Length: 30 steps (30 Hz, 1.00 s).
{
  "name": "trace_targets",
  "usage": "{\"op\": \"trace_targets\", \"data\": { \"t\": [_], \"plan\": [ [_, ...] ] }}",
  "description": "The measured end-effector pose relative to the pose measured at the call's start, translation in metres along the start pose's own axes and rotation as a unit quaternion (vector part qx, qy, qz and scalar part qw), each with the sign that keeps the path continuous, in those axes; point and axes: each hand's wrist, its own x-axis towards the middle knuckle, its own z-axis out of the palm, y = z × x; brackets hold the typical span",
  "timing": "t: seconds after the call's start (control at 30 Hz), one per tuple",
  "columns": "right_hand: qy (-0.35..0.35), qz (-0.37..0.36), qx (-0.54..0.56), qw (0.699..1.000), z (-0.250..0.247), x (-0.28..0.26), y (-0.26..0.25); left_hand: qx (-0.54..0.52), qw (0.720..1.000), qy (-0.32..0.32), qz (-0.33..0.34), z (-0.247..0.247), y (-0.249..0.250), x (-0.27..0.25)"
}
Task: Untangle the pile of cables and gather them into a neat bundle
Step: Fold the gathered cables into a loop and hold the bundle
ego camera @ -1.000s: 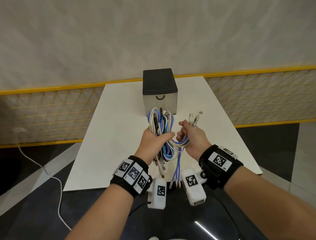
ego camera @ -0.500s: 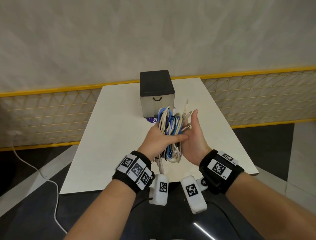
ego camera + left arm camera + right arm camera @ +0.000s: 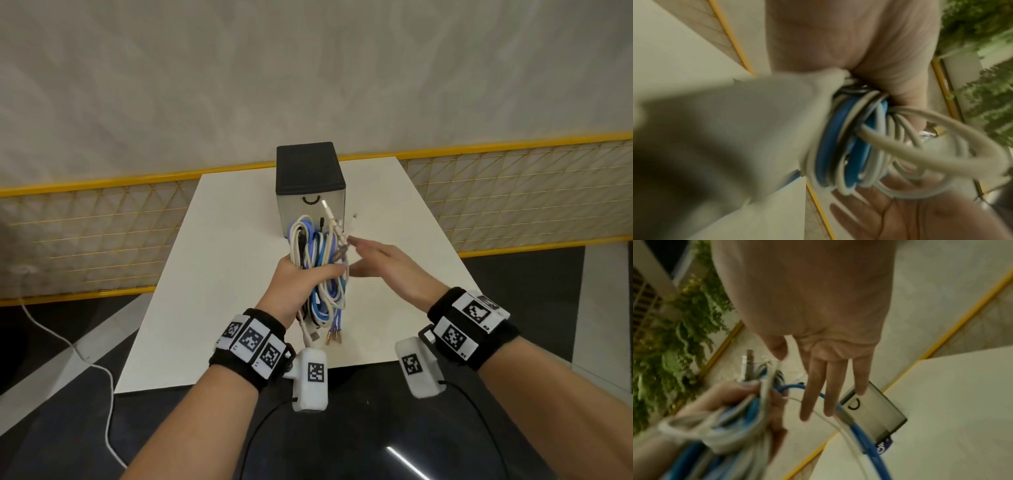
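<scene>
Left hand (image 3: 297,278) grips cable bundle (image 3: 317,255); right hand (image 3: 390,265) flat-fingered beside it, before box (image 3: 310,181).

The left hand (image 3: 297,281) grips the cable bundle (image 3: 318,270) at mid-length, above the table (image 3: 219,274). Loops of the bundle stand above the grip and further loops hang below it, with loose plug ends (image 3: 334,337) lowest, nearest the table's near edge. Connector tips (image 3: 337,219) project above and to the right of the grip. The right hand (image 3: 387,265) lies just right of the grip, fingers extended toward the bundle; contact appears slight but the blur prevents certainty. Behind the grip, the box (image 3: 310,171) stands on the table. A railing (image 3: 102,222) runs behind the table.
</scene>
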Motion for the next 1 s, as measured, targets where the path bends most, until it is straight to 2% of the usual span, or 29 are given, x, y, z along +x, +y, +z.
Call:
{"op": "trace_targets", "data": {
  "t": [0.07, 0.1, 0.17, 0.27, 0.4, 0.5, 0.57, 0.77, 1.0],
  "plan": [
    [0.084, -0.014, -0.047, 0.995, -0.004, 0.003, 0.013, -0.025, 1.0, -0.011, -0.001, -0.006, 0.004, -0.001],
    [0.097, -0.013, -0.073, 0.993, -0.003, 0.006, 0.02, -0.033, 0.999, -0.02, -0.001, -0.008, 0.006, -0.001],
    [0.072, -0.013, -0.117, 0.99, 0.006, 0.011, 0.034, -0.046, 0.998, -0.045, 0.005, -0.011, 0.009, -0.003],
    [0.036, -0.061, -0.129, 0.989, 0.017, 0.025, 0.05, -0.06, 0.995, -0.076, 0.016, -0.011, 0.013, -0.007],
    [0.078, -0.059, -0.006, 0.995, 0.021, 0.031, 0.04, -0.041, 0.997, -0.055, 0.025, -0.019, 0.014, -0.007],
    [0.117, -0.044, 0.099, 0.987, 0.025, 0.027, 0.026, 0.033, 0.999, -0.007, 0.039, -0.025, 0.01, -0.002],
    [0.117, -0.035, 0.141, 0.982, 0.033, 0.025, 0.016, 0.079, 0.995, 0.02, 0.054, -0.022, 0.003, 0.003],
    [0.071, -0.003, 0.292, 0.954, 0.052, 0.022, -0.011, 0.105, 0.991, 0.053, 0.058, -0.008, -0.012, 0.012],
    [-0.016, 0.003, 0.343, 0.939, 0.046, 0.016, -0.021, 0.079, 0.994, 0.053, 0.061, -0.001, -0.013, 0.016]
  ]
}}
